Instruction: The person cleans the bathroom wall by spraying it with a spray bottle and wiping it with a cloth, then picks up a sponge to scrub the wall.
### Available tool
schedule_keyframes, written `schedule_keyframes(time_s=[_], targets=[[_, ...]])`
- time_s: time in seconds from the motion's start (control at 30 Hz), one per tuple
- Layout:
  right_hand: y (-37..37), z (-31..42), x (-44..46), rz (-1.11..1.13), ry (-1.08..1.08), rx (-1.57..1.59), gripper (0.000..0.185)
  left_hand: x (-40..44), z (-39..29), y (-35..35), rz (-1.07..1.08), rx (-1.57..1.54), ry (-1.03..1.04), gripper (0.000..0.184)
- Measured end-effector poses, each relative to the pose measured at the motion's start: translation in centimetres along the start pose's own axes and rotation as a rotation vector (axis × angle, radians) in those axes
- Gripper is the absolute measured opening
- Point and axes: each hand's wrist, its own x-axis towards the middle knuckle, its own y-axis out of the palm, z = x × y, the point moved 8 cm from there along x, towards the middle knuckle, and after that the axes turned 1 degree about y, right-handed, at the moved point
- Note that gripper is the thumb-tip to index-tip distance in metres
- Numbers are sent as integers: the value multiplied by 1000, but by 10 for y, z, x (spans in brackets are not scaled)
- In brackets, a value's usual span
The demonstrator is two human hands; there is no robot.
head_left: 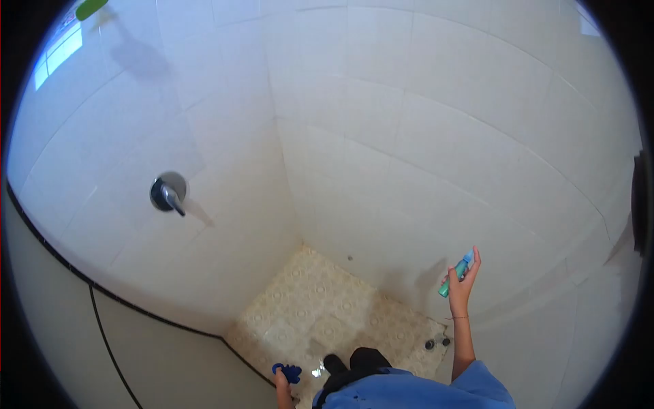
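Note:
My right hand (463, 279) is wrapped round a small green bottle with a light blue top (455, 278), held up near the right-hand tiled wall. The bottle is tilted, its top pointing up and to the right. Low in the view, my left hand (281, 379) grips a dark blue object (291, 373) with a ring-like part at one end; its exact kind is too small to tell. It is above the patterned floor, beside the dark-edged partition.
A chrome shower handle (168, 192) is on the left tiled wall. Two dark round fittings (437, 344) lie at the floor's right edge. A black-edged partition (157, 354) runs along the lower left. A dark object (640, 203) is at the far right.

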Motion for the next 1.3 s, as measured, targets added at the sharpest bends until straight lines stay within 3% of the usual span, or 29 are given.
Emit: schedule_keyframes(time_s=[0.03,0.07,0.1,0.13,0.17,0.23,0.3,0.4,0.47,0.5,0.57,0.8,0.87,0.97,1.17,1.3], targets=[[10,11,14,-17,-2,-19,77,22,-18,18,11,-3,17,44],[20,19,29,-34,-5,-37,73,48,-35,37,-23,-247,-12,45],[-46,39,-5,-106,-28,-5,73,36,-30,40,-6,-447,-30,47],[-77,43,-13,-124,-88,-78,71,39,-41,67,196,-651,4,52],[-100,39,-38,-148,-152,-164,68,52,-43,73,251,-631,19,52],[-102,55,-37,-218,-261,-237,67,48,-71,109,246,-1011,-174,51],[-73,92,19,-228,-341,-338,66,31,-109,149,267,-1020,-153,48],[-52,140,79,-334,-405,-404,66,30,-153,212,542,-854,-88,45],[-43,182,107,-416,-630,-490,67,67,-158,243,905,-1009,-226,56],[-38,200,121,-423,-633,-496,67,64,-158,259,911,-1006,-234,56],[-24,247,143,-417,-686,-472,68,45,-172,276,638,-880,-119,51],[55,389,206,-372,-1030,-505,69,94,-201,353,665,-697,-125,50],[76,424,216,-422,-1230,-473,69,101,-208,370,679,-647,-133,50],[106,467,235,-486,-1328,-546,68,115,-223,392,705,-544,-130,50],[155,535,270,-681,-1379,-789,65,151,-280,442,786,-280,-101,51],[182,556,271,-715,-1263,-855,69,176,-307,467,851,-115,-86,52]])
